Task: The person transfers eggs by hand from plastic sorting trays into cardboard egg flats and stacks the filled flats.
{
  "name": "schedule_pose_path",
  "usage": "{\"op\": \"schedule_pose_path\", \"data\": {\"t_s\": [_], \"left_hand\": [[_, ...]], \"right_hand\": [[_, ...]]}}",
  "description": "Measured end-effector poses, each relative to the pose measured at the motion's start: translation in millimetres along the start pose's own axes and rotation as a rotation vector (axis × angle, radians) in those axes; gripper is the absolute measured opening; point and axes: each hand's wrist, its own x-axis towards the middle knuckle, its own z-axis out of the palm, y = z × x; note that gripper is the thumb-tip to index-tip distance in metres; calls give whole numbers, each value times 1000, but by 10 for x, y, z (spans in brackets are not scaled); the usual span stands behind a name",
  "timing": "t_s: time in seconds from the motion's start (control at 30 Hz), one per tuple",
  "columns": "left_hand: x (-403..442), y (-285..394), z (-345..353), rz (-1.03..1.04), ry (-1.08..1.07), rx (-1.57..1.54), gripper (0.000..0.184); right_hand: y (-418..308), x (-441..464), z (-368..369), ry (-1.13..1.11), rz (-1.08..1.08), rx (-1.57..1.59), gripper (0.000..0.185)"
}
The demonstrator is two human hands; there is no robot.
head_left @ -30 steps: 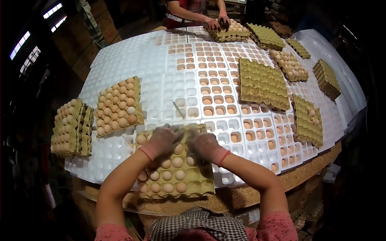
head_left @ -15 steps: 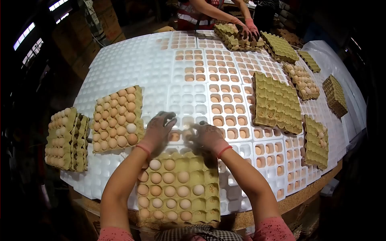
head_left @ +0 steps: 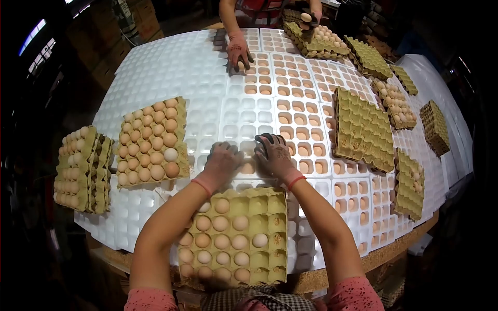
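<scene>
Though near, egg tray (head_left: 260, 224) behind hands (head_left: 224, 163)

white trays (head_left: 161, 78) bright | windows (head_left: 32, 37) glaring | outer edges bowed, near-black | background focus hard to judge

brown boxes (head_left: 110, 54), bright windows (head_left: 32, 37), plastic sheeting (head_left: 436, 78)

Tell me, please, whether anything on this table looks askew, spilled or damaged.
Brownish marks stain the right-hand column of the nearest yellow-green moulded-pulp egg tray, unlike its cleaner middle; I can't tell what they are. No spill or breakage stands out.
</scene>
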Motion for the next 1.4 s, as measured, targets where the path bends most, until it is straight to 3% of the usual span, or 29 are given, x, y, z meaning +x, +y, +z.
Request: {"op": "schedule_pose_path", "data": {"t_s": [0.03, 0.1, 0.17, 0.23, 0.27, 0.33, 0.37, 0.4, 0.47, 0.53, 0.57, 0.6, 0.63, 0.67, 0.73, 0.77, 0.8, 0.87, 0.93, 0.97, 1.03, 1.07, 1.13, 1.17, 1.2, 1.27, 1.33, 1.4], "left_hand": [[5, -26, 34, -24, 98, -57, 35], [-56, 10, -201, -154, 306, -257, 24], [-314, -12, -531, -291, 522, -750, 8], [-985, 101, -1013, -569, 631, -1155, 20], [-1462, 179, -1281, -513, 590, -1084, 27], [-2475, 404, -1688, -542, 158, -945, 26], [-2876, 529, -1873, -652, -252, -930, 30], [-3361, 551, -1791, -470, -646, -699, 36], [-3904, 871, -1732, -389, -1386, -458, 59], [-3870, 914, -1595, -459, -1612, -301, 74], [-3853, 834, -1542, -322, -1124, -307, 68], [-3696, 695, -1365, -390, -908, -413, 58], [-3359, 695, -1423, -228, -330, -303, 50], [-3002, 632, -1353, -287, -95, -266, 50], [-2438, 444, -1226, -168, 164, -239, 51], [-2200, 358, -1094, -133, 182, -224, 54], [-2017, 265, -883, -56, 214, -121, 55], [-1741, 109, -508, 79, 63, -32, 51], [-1602, 15, -407, 84, -131, 26, 51], [-1613, -27, -439, 94, -125, 16, 51], [-1672, -101, -596, 59, -17, -245, 45], [-1738, -121, -645, -127, 133, -480, 38], [-1770, -230, -719, -320, 252, -1319, 30], [-1786, -352, -531, -293, 251, -1046, 28], [-1785, -185, -856, -113, 213, -659, 33], [-1736, 91, -993, 86, -175, -265, 40], [-1774, 202, -645, 254, -150, 96, 48], [-1697, 187, -735, 260, -236, 92, 57]], "right_hand": [[70, -70, 18, 27, -77, 38, 45], [85, -190, -83, 50, -34, 144, 47], [-51, -330, -270, 100, -31, 265, 47], [-430, -563, -722, -5, -136, 357, 43], [-565, -725, -868, -92, -189, 418, 40], [-745, -1060, -1034, -199, -464, 340, 36], [-824, -1191, -1024, -234, -503, 227, 35], [-889, -1247, -937, -194, -532, 136, 38], [-1065, -1240, -697, -121, -519, -34, 40], [-1059, -1280, -397, -118, -557, -166, 46], [-1079, -1229, -431, -234, -414, -11, 46], [-1088, -1158, -495, -273, -285, 199, 45], [-1097, -1087, -558, -287, -153, 412, 44], [-1128, -1024, -636, -221, -29, 683, 41], [-1230, -901, -551, -31, -7, 617, 41], [-1307, -823, -456, -101, -124, 377, 39], [-1465, -790, -401, -202, -109, 157, 41], [-1570, -669, -218, -598, -47, -246, 44], [-1644, -624, -419, -684, 39, -282, 42], [-1452, -723, -399, -506, 115, 113, 41], [-1319, -872, -534, -199, 290, 790, 44], [-1326, -895, -581, -182, 167, 706, 44], [-1450, -902, -690, -182, -78, 372, 45], [-1708, -896, -698, -330, -19, -1, 40], [-1899, -910, -629, -400, -58, -226, 31], [-1942, -992, -239, -546, -58, -480, 23], [-1718, -937, -251, -530, -107, -373, 23], [-1584, -808, -581, -458, -118, -34, 27]]}}
